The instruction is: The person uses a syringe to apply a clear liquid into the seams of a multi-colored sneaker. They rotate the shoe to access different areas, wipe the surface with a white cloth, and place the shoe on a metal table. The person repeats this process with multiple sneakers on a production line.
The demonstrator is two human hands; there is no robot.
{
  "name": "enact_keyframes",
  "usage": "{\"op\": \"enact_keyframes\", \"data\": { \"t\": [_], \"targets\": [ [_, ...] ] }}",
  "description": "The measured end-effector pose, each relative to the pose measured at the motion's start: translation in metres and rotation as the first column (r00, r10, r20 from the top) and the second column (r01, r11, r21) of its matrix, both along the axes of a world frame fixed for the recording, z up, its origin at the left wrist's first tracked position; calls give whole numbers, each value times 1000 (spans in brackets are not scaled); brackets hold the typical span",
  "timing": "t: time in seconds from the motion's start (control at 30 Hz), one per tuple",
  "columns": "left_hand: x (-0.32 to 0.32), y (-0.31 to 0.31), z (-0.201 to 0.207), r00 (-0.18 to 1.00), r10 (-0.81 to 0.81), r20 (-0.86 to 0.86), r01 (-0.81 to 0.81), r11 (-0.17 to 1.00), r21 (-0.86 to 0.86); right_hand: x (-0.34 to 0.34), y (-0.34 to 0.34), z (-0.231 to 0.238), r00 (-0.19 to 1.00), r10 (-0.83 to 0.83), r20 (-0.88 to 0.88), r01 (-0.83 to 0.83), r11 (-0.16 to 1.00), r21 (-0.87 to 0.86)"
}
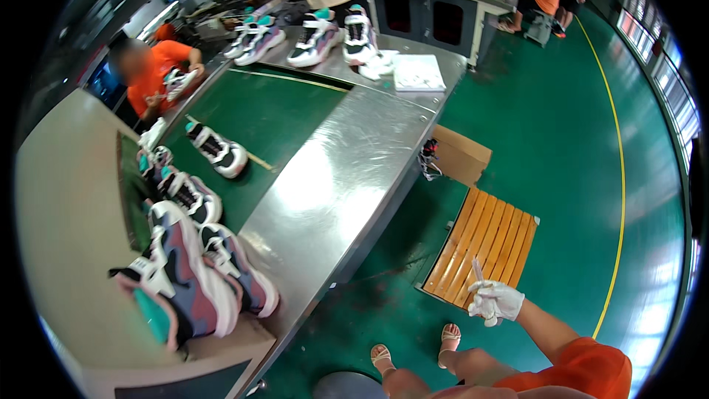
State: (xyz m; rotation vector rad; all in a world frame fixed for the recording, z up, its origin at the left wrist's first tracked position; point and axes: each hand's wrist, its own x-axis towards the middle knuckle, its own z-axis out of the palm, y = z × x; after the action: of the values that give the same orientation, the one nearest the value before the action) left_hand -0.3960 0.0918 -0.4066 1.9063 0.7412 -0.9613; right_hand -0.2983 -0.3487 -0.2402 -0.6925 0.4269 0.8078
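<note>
Where the gloved right hand (501, 302) hangs by the near edge of a slatted stand (491, 233), its fingers (478, 309) are loosely curled, nearly closed, with a slim pale stick (477, 269) between them. The stick juts forward from the fingertips, above the slats. The left hand lies beyond what the camera catches, so its grip can't be told. Ahead of the fingers, past the stand, sits a brown box (459, 155). To their left runs a metal table (325, 170), with two large shoes (196, 273) at its near end. Farther left and forward, a lone shoe (216, 149) sits on a green surface (247, 100); beyond it, a co-worker (168, 55) holds another.
</note>
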Motion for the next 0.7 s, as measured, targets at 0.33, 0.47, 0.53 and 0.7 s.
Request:
{"op": "enact_keyframes", "data": {
  "t": [0.33,0.47,0.53,0.7],
  "targets": [
    [-42,-6,108,985,122,118,-122,992,-13,11,9,107,954,266,136,-260,964,-57],
    [-68,-3,154,967,191,169,-192,981,-11,35,31,132,922,344,178,-334,939,-84],
    [-86,2,176,954,242,175,-245,969,-2,53,52,150,901,383,206,-364,923,-125],
    [-129,14,218,904,409,124,-417,908,43,114,108,206,851,459,254,-437,889,-139]
  ]
}}
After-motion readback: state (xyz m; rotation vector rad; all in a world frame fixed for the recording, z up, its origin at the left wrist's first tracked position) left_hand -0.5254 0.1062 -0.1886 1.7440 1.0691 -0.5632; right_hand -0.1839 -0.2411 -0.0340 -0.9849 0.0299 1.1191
